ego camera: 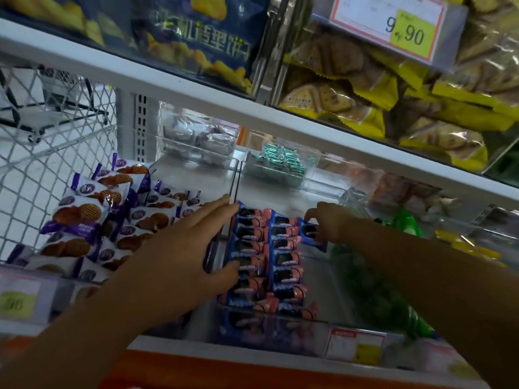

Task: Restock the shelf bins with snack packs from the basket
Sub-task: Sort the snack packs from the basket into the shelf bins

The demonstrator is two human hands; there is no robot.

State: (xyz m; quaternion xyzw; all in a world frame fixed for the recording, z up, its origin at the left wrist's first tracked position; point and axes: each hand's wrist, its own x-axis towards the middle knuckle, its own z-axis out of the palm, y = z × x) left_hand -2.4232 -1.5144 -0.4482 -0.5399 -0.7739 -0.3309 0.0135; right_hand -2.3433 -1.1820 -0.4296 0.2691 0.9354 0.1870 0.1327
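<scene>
A white shelf board (196, 91) ran across the top, sloping down to the right; a red-edged price tag (393, 21) with a yellow patch hung above it; a white post with holes (141, 127) stood under it at the back. On the left was a white wire mesh wall (33, 175); behind it stood a black wire rack (56, 110) on a pale floor (84, 136); an orange strip (196, 369) ran along the bottom front; the light was rather dim.

Blue-and-pink snack packs (252, 248) show black cookies. Purple-and-white packs (92, 209) picture brown, grid-patterned waffles. Biscuit packs (365, 88) have yellow edges. The mesh panel (56, 144) is white with a diamond pattern.
</scene>
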